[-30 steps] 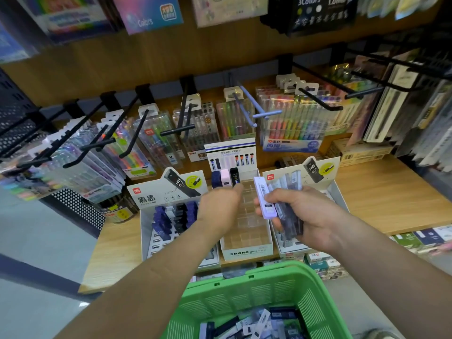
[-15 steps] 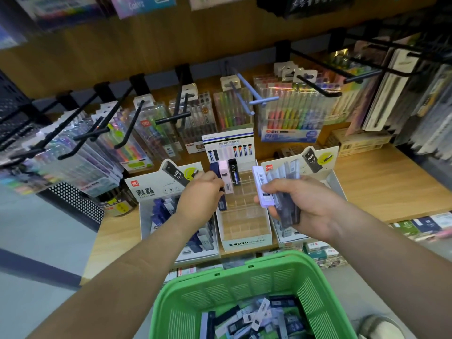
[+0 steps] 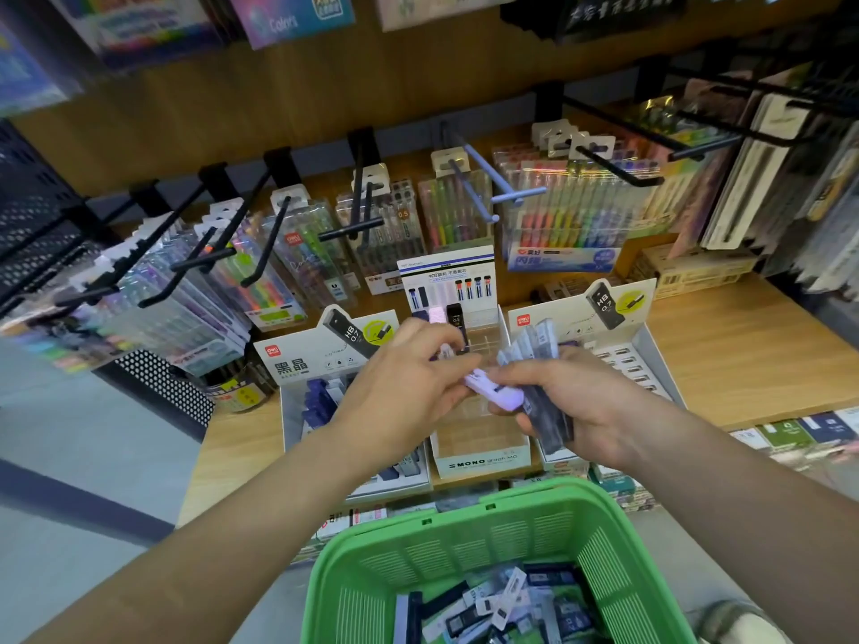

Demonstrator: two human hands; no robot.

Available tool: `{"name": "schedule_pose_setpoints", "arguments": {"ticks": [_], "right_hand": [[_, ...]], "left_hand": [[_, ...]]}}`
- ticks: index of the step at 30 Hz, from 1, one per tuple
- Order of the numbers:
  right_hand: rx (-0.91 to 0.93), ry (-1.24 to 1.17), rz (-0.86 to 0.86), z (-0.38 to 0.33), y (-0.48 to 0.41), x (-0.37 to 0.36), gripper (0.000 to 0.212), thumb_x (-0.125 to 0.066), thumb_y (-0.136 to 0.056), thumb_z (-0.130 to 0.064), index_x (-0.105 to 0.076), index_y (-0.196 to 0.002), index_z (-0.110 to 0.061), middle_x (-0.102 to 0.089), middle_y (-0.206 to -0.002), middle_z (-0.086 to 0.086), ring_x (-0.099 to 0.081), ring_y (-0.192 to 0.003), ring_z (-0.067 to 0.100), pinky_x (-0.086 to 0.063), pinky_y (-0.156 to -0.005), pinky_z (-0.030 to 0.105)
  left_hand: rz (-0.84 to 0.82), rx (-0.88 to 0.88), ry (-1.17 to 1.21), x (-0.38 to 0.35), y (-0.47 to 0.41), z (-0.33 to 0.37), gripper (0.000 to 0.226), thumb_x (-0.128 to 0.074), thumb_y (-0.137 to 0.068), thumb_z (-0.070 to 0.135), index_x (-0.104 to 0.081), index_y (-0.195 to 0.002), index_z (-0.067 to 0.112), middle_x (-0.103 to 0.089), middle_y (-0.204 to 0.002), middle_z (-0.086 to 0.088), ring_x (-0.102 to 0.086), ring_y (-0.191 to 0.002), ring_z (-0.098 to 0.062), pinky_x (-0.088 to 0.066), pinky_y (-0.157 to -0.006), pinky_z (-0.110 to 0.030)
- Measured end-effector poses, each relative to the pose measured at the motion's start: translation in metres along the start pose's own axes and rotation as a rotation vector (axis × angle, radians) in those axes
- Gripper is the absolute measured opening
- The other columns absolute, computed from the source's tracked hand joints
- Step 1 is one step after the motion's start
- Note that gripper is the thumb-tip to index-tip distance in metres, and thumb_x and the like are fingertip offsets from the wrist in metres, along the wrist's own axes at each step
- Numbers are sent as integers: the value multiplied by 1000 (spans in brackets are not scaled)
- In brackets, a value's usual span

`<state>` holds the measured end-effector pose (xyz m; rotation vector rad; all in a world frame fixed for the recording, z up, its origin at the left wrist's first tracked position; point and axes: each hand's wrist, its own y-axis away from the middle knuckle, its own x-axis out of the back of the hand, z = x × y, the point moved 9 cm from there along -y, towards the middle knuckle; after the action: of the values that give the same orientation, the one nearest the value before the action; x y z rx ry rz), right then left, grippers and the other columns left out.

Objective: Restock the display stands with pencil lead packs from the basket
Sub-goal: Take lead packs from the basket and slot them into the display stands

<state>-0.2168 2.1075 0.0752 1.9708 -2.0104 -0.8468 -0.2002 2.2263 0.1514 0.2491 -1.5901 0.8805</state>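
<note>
The fingers (image 3: 453, 364) of the left hand (image 3: 409, 388) are closed in a pinch on the near end of a lilac pack (image 3: 495, 390), which lies slanted between the two hands. The right hand (image 3: 599, 411) meets it there: its thumb lies over the lilac pack, and its other fingers are curled round a bundle of lead packs (image 3: 548, 411), grey and dark, fanned upward past the knuckles.

Directly under the fingers stands the clear middle stand (image 3: 483, 457), marked MONO, most of its compartments bare; a few packs (image 3: 441, 313) stand upright in its far row, just beyond the left fingertips. To the left of the fingers is a white stand (image 3: 297, 364) holding dark blue packs, and to the right a matching white stand (image 3: 623, 360). All three rest on a wooden shelf (image 3: 753, 346).

Nearer the person than the fingers, below both wrists, is the green basket (image 3: 465, 518), with loose lead packs (image 3: 488, 606) piled in its bottom. Beyond the stands, pen sets (image 3: 562, 220) hang from hooks.
</note>
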Motion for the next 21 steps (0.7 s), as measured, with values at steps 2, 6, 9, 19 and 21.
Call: {"name": "schedule_pose_setpoints", "arguments": {"ticks": [2,6,9,19,21], "right_hand": [[-12,-49,-20,1,0,-3,23,-69,-89,-20,-68,-107,-5,-76,-86,14,-68,-56,17,-47,-41,21],[28,-110,-41,-3,-1,-7,21,-70,-89,-24,-70,-104,-9,-76,-89,9,-61,-50,12,-48,-42,22],[69,-94,-79,-7,0,-14,28,-80,-78,-19,-72,-101,-6,-72,-78,6,-58,-51,11,-48,-43,22],[-36,-135,-232,1,9,-28,24,-78,-70,-11,-71,-93,-7,-65,-61,4,-55,-44,11,-43,-37,20],[-68,-113,-333,4,13,-36,21,-77,-65,-16,-76,-86,-11,-67,-67,5,-56,-45,11,-43,-37,19]], "left_hand": [[-37,173,193,-1,4,-8,20,-69,-86,18,-73,-106,18,-64,-93,2,-56,-86,-20,-47,-73,-31],[-33,820,999,-24,25,-36,9,-67,-88,12,-70,-96,14,-70,-74,-6,-65,-63,-17,-57,-61,-27],[-12,886,1262,-27,29,-27,28,-70,-84,7,-59,-109,12,-70,-71,-11,-65,-56,-18,-57,-55,-28],[-120,807,1493,-15,27,-29,48,-68,-76,15,-61,-124,17,-67,-96,-7,-64,-79,-17,-57,-66,-28],[-160,786,1482,-14,27,-32,33,-67,-76,15,-71,-109,13,-71,-103,-9,-67,-90,-18,-56,-73,-26]]}}
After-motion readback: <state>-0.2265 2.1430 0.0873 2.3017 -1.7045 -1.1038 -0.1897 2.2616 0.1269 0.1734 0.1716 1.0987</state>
